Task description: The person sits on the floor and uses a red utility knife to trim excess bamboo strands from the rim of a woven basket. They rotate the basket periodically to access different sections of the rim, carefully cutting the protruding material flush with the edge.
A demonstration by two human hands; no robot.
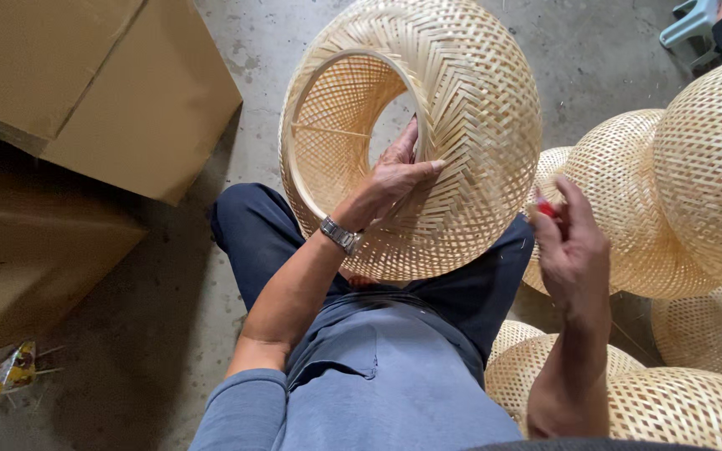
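Two boxes: cardboard boxes (pixel 85 83) fill the upper left of the frame, on the concrete floor (pixel 236 50).
Pile: more woven shades (pixel 695 175) are stacked at the right edge and lower right, just beside the person's knee.
Shade: a woven bamboo lampshade (pixel 461 108) stands tilted on the lap at upper centre, its round opening facing left and up.
Legs: dark trousers (pixel 252 234) show beneath the shade.
Left hand: the left hand (pixel 394 179) grips the shade's inner hoop, fingers hooked inside the rim, thumb on the outer weave; a metal wristwatch (pixel 340 235) sits on that wrist.
Right hand: the right hand (pixel 574 242), right of the shade and apart from it, pinches a small red object (pixel 545 209); what it is cannot be told.
Scrap: a crumpled wrapper (pixel 10 367) lies at lower left.
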